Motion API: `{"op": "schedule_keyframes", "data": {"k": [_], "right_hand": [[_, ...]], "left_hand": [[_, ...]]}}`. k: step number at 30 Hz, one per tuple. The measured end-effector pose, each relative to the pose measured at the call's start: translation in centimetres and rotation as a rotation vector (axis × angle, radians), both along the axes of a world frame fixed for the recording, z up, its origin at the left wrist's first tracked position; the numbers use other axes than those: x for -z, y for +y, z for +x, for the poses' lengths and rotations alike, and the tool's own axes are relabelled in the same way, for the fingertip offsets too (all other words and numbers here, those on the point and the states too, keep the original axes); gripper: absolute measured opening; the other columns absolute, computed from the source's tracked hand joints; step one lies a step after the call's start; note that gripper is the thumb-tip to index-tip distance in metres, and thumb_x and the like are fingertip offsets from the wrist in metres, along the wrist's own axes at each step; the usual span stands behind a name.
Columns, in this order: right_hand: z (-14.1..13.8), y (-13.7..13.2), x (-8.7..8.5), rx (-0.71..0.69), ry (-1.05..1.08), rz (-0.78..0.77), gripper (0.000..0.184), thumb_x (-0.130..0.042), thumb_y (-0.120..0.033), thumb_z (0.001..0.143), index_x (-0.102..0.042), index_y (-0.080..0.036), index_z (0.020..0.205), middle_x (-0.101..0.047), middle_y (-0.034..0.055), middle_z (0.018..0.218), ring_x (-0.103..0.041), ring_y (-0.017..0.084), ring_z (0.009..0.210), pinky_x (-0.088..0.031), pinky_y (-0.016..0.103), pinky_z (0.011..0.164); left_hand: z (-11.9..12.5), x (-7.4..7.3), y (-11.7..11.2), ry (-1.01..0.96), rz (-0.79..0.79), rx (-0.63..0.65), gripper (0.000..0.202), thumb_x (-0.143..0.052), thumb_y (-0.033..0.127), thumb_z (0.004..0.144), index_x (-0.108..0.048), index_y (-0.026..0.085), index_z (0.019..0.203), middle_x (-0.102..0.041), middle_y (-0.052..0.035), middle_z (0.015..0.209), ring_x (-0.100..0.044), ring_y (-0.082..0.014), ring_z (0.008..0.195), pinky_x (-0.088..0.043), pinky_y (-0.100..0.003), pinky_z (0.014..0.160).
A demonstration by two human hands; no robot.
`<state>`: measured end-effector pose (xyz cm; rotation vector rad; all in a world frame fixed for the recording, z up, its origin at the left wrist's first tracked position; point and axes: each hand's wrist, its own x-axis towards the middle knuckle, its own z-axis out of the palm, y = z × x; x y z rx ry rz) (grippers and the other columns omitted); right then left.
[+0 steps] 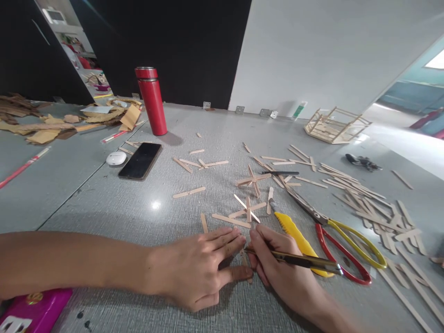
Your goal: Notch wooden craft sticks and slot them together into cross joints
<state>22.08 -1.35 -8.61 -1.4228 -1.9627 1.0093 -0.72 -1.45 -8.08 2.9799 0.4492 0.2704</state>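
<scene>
Right grip: right hand [282, 268] is holding a slim metal-ended tool [308, 262] pen-style, thumb and fingers closing around it; tool is slanting, its front end pointing left at the stick area.
Right arm pose: forearm is coming in from the bottom right, wrist low, hand side resting near the desk [125, 310].
Left grip: left hand [197, 268] is lying palm down, fingers stretching rightward, thumb spreading away from the index; it is not wrapping round anything, thumb tip is pressing on the small stick.
Left arm pose: forearm is running in from the left edge, nearly level across the view.
Small stick [244, 260]: pale, flat, wooden; is lying on the desk between the two hands, pointing away from the person; partly hidden by fingers, ends hard to tell.
Just beyond hands: a star-shaped stick piece [249, 211] is standing near the fingertips, a second star piece [253, 179] sitting behind it.
Right side: yellow cutter [298, 236] is lying beside the right hand, shears [321, 219] with red and yellow handles next to it, loose sticks [388, 222] piling farther right.
Far left: black phone [140, 161] is lying flat, red bottle [152, 106] standing behind.
</scene>
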Motion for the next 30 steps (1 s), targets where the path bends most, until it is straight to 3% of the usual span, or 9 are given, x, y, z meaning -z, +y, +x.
{"op": "schedule_keyframes", "data": {"k": [7, 12, 19, 30], "right_hand": [[-0.08, -0.2, 0.04, -0.006, -0.012, 0.026, 0.045, -0.04, -0.045, 0.108, -0.044, -0.025, 0.068, -0.05, -0.0047, 0.053, -0.042, 0.01, 0.042, -0.035, 0.023, 0.038], [0.05, -0.31, 0.44, 0.005, -0.058, 0.106, 0.039, -0.048, -0.04, 0.105, -0.047, -0.025, 0.069, -0.053, -0.0031, 0.057, -0.047, 0.013, 0.05, -0.038, 0.028, 0.049], [-0.11, -0.12, -0.09, -0.042, -0.059, 0.116, 0.038, -0.048, -0.037, 0.104, -0.047, -0.025, 0.069, -0.055, -0.0014, 0.061, -0.049, 0.014, 0.053, -0.041, 0.027, 0.05], [-0.04, -0.24, 0.53, 0.016, -0.001, 0.064, 0.046, -0.039, -0.043, 0.109, -0.047, -0.024, 0.067, -0.048, -0.0064, 0.047, -0.042, 0.009, 0.037, -0.034, 0.022, 0.037]], "left_hand": [[0.0, 0.3, -0.14, -0.012, 0.012, -0.004, 0.06, -0.055, 0.035, 0.097, -0.046, 0.011, 0.152, -0.039, -0.0278, 0.16, -0.034, -0.038, 0.152, -0.031, -0.048, 0.124], [0.02, 0.38, -0.08, 0.012, 0.044, -0.005, 0.062, -0.055, 0.035, 0.097, -0.045, 0.011, 0.153, -0.041, -0.0279, 0.158, -0.034, -0.0386, 0.151, -0.031, -0.048, 0.124], [0.02, 0.1, -0.08, 0.018, 0.06, -0.011, 0.063, -0.058, 0.033, 0.096, -0.044, 0.011, 0.154, -0.043, -0.0288, 0.157, -0.036, -0.0385, 0.15, -0.03, -0.047, 0.125], [0.01, 0.23, -0.12, 0.024, 0.019, -0.005, 0.061, -0.055, 0.032, 0.097, -0.043, 0.01, 0.153, -0.036, -0.0334, 0.158, -0.031, -0.0401, 0.151, -0.028, -0.047, 0.125]]}}
